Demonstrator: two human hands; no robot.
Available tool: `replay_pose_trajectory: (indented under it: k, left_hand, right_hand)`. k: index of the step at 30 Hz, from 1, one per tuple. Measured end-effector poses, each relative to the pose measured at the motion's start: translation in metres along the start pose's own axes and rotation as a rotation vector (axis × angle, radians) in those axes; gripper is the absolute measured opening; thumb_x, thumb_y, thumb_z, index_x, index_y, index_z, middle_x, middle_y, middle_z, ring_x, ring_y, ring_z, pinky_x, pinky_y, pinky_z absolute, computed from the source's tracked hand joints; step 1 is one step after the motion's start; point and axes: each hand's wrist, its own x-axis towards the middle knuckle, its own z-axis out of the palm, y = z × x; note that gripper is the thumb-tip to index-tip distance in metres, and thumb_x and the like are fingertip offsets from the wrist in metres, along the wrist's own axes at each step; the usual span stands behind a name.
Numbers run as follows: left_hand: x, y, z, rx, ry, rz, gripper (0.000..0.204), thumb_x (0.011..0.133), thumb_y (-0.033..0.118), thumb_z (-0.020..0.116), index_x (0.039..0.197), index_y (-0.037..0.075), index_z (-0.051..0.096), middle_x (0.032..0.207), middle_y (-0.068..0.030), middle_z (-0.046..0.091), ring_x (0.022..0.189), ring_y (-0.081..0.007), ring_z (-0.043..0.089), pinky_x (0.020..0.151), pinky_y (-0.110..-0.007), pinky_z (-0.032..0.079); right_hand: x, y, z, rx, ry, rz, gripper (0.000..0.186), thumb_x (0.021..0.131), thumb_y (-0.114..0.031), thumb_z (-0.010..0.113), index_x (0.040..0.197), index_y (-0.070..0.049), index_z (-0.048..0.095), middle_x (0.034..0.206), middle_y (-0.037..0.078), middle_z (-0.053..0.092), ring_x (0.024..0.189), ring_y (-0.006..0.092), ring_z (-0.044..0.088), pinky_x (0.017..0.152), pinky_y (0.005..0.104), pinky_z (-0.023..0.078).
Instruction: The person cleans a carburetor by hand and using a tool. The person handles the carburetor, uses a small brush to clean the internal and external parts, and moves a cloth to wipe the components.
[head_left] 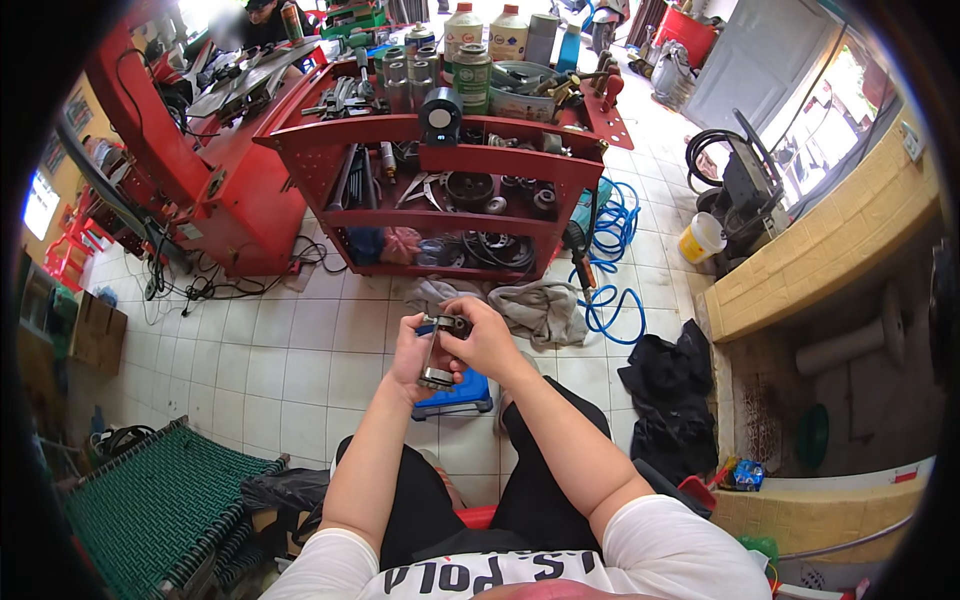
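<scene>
Both my hands grip a silver and dark metal part [437, 377], held up in front of my knees. It is narrow and upright, with a rounded dark piece at its top end and a shiny block at its lower end; its exact kind I cannot make out. My left hand [405, 358] wraps round its left side. My right hand [482, 343] closes on the upper right of it, fingers curled over the top. A bit of blue shows by the left fingertips. Below the hands a blue plastic object [458, 398] rests on the tiled floor.
Ahead stands a red tool cart [400, 262] with cans, bottles, tools and metal parts. Grey rags [540, 312] lie before it, a blue air hose [612, 240] to its right. Black cloth [668, 400] lies at right, a green woven cot [165, 500] at lower left. A person [265, 20] is far back.
</scene>
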Motion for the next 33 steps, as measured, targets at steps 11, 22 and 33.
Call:
replay_pose_trajectory:
  k: [11,22,33]
  left_hand:
    - [-0.006,0.002,0.011,0.013,-0.009,0.008,0.077,0.093,0.076,0.034,0.107,0.008,0.067,0.089,-0.0067,0.066,0.068,-0.0193,0.059,0.057,-0.038,0.055]
    - [-0.006,0.003,0.005,0.01,-0.044,0.012,0.075,0.094,0.074,0.035,0.111,0.008,0.066,0.091,-0.0087,0.066,0.07,-0.0215,0.061,0.059,-0.041,0.057]
    - [-0.003,0.003,0.002,0.008,-0.121,0.003,0.076,0.095,0.073,0.035,0.117,0.007,0.065,0.092,-0.0081,0.066,0.073,-0.0229,0.063,0.063,-0.042,0.057]
  right_hand:
    - [0.0,-0.001,-0.001,-0.013,-0.011,-0.001,0.029,0.082,-0.011,0.077,0.107,0.003,0.071,0.119,0.015,0.075,0.11,0.0312,0.072,0.096,0.0383,0.056]
    - [0.0,-0.006,-0.001,-0.039,-0.037,-0.017,0.027,0.086,-0.013,0.074,0.108,0.002,0.071,0.122,0.014,0.075,0.112,0.0319,0.071,0.098,0.0391,0.056]
    - [0.0,-0.009,-0.004,0.019,-0.076,0.025,0.024,0.087,-0.009,0.073,0.107,0.002,0.069,0.122,0.013,0.075,0.112,0.0296,0.071,0.1,0.0384,0.054]
